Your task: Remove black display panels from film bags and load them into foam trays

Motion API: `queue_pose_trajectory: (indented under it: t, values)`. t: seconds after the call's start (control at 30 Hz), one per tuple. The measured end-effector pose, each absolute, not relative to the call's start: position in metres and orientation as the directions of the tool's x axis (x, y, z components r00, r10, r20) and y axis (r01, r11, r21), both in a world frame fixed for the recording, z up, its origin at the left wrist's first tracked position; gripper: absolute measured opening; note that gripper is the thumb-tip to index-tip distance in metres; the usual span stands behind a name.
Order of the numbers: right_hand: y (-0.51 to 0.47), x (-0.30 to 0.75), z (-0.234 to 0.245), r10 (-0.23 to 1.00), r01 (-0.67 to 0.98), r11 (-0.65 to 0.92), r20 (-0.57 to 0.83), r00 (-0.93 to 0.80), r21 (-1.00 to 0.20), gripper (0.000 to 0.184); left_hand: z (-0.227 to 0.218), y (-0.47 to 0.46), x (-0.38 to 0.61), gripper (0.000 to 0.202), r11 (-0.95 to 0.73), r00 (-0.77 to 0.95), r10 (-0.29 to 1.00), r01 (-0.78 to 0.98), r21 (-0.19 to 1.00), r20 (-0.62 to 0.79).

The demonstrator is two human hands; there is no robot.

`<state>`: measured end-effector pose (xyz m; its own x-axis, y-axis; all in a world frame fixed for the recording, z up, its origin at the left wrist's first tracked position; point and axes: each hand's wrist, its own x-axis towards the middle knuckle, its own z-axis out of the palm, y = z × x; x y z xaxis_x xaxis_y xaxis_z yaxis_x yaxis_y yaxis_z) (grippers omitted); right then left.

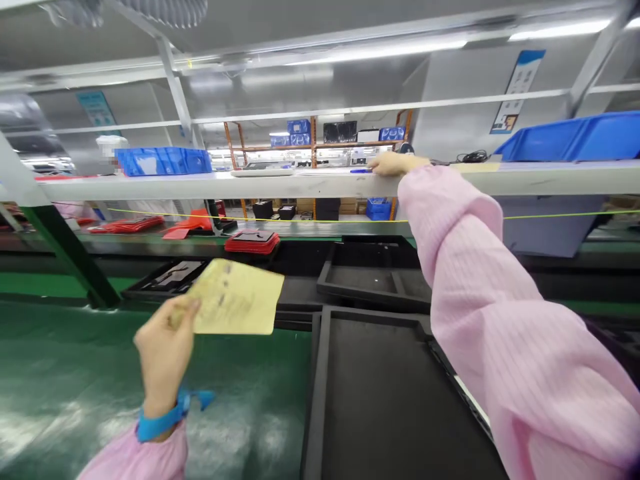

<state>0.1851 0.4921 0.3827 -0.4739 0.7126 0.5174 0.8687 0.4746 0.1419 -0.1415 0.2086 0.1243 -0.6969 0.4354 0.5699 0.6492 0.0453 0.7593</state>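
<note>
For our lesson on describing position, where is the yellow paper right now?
In the head view, the yellow paper is left of centre, pinched at its left side by the left hand, just below the red stack in the picture.

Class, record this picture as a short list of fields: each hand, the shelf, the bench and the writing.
Left hand: holds a yellow paper by one edge; blue strap on the wrist
Right hand: reaching to the shelf, beside what looks like a blue pen; grip unclear
Shelf: blue bin towards picture left, another bin at right
Bench: green top, large black tray, red stack beyond the paper
Writing on paper: too blurred to read
</note>
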Motion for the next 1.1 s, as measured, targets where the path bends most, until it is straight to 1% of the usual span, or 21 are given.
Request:
queue_pose_trajectory:
  t: [0.03, 0.07, 0.13, 0.17, 0.2, 0.27, 0.33, 0.37, 0.4, 0.43, 0.47, 0.5, 0.57, 0.6, 0.63, 0.67, 0.73, 0.77, 0.93, 1.0, 1.1]
  values:
    - [0.497, 0.185, 0.383, 0.72, 0.862, 0.484, 0.491, -0.49, 0.151, 0.024, 0.142, 0.2, -0.135, 0.03, -0.006, -0.725, 0.341, 0.634, 0.773, 0.598]
    - [0.497, 0.185, 0.382, 0.716, 0.859, 0.486, 0.49, -0.497, 0.161, 0.024, 0.157, 0.195, -0.126, 0.027, -0.142, -0.748, 0.282, 0.588, 0.797, 0.601]
    - [0.488, 0.186, 0.377, 0.657, 0.858, 0.481, 0.573, -0.49, 0.181, 0.028, 0.176, 0.198, -0.097, 0.02, -0.337, -0.698, 0.407, 0.485, 0.807, 0.59]
    - [0.479, 0.186, 0.373, 0.605, 0.853, 0.486, 0.631, -0.485, 0.19, 0.033, 0.178, 0.205, -0.079, 0.017, -0.383, -0.582, 0.578, 0.425, 0.82, 0.572]
    - [0.465, 0.186, 0.368, 0.546, 0.845, 0.497, 0.686, -0.481, 0.197, 0.037, 0.176, 0.215, -0.061, 0.018, -0.369, -0.452, 0.718, 0.396, 0.841, 0.529]
    - [0.43, 0.189, 0.351, 0.432, 0.811, 0.546, 0.759, -0.487, 0.21, 0.042, 0.161, 0.239, -0.026, 0.02, -0.333, -0.2, 0.88, 0.384, 0.861, 0.43]
    - [0.387, 0.196, 0.324, 0.342, 0.763, 0.618, 0.809, -0.477, 0.189, 0.04, 0.139, 0.261, 0.002, 0.017, -0.311, 0.01, 0.942, 0.405, 0.86, 0.336]
    - [0.365, 0.202, 0.307, 0.303, 0.711, 0.693, 0.845, -0.441, 0.122, 0.035, 0.127, 0.269, 0.013, 0.015, -0.304, 0.083, 0.951, 0.423, 0.853, 0.298]
    - [0.343, 0.209, 0.289, 0.319, 0.626, 0.78, 0.863, -0.392, -0.004, 0.034, 0.117, 0.275, 0.02, 0.011, -0.3, 0.126, 0.954, 0.445, 0.843, 0.273]
    - [0.323, 0.216, 0.269, 0.39, 0.49, 0.854, 0.841, -0.375, -0.177, 0.038, 0.109, 0.278, 0.026, 0.008, -0.299, 0.148, 0.954, 0.47, 0.831, 0.26]
    - [0.304, 0.225, 0.248, 0.511, 0.408, 0.843, 0.762, -0.398, -0.351, 0.041, 0.103, 0.28, 0.029, 0.006, -0.301, 0.157, 0.954, 0.497, 0.814, 0.257]
    - [0.289, 0.233, 0.228, 0.604, 0.37, 0.796, 0.671, -0.431, -0.479, 0.049, 0.1, 0.28, 0.031, 0.004, -0.306, 0.16, 0.952, 0.524, 0.795, 0.261]
    - [0.267, 0.247, 0.188, 0.798, 0.338, 0.533, 0.327, -0.507, -0.776, 0.075, 0.097, 0.278, 0.033, 0.007, -0.323, 0.169, 0.946, 0.577, 0.75, 0.277]
    - [0.261, 0.252, 0.17, 0.83, 0.324, 0.382, 0.167, -0.532, -0.865, 0.077, 0.097, 0.276, 0.034, 0.009, -0.332, 0.184, 0.943, 0.6, 0.728, 0.279]
    - [0.258, 0.256, 0.154, 0.831, 0.313, 0.253, 0.039, -0.555, -0.915, 0.072, 0.097, 0.274, 0.035, 0.011, -0.341, 0.201, 0.94, 0.621, 0.706, 0.277]
    - [0.257, 0.259, 0.139, 0.822, 0.307, 0.176, -0.032, -0.569, -0.935, 0.062, 0.098, 0.273, 0.036, 0.012, -0.346, 0.216, 0.938, 0.639, 0.687, 0.271]
    - [0.261, 0.262, 0.116, 0.831, 0.314, 0.147, -0.055, -0.553, -0.938, 0.044, 0.098, 0.271, 0.038, 0.014, -0.347, 0.233, 0.938, 0.675, 0.651, 0.259]
    - [0.265, 0.263, 0.107, 0.844, 0.311, 0.135, -0.055, -0.534, -0.941, 0.041, 0.097, 0.27, 0.039, 0.014, -0.344, 0.233, 0.939, 0.693, 0.633, 0.254]
    - [0.271, 0.264, 0.094, 0.909, 0.252, 0.055, -0.056, -0.414, -0.966, 0.04, 0.095, 0.268, 0.041, 0.014, -0.327, 0.231, 0.943, 0.775, 0.541, 0.24]
    - [0.262, 0.258, 0.096, 0.902, 0.275, 0.08, -0.048, -0.429, -0.958, 0.039, 0.096, 0.267, 0.042, 0.013, -0.326, 0.237, 0.943, 0.799, 0.505, 0.233]
    - [0.242, 0.244, 0.095, 0.855, 0.299, 0.07, -0.097, -0.509, -0.952, 0.039, 0.097, 0.266, 0.044, 0.012, -0.329, 0.252, 0.942, 0.823, 0.463, 0.221]
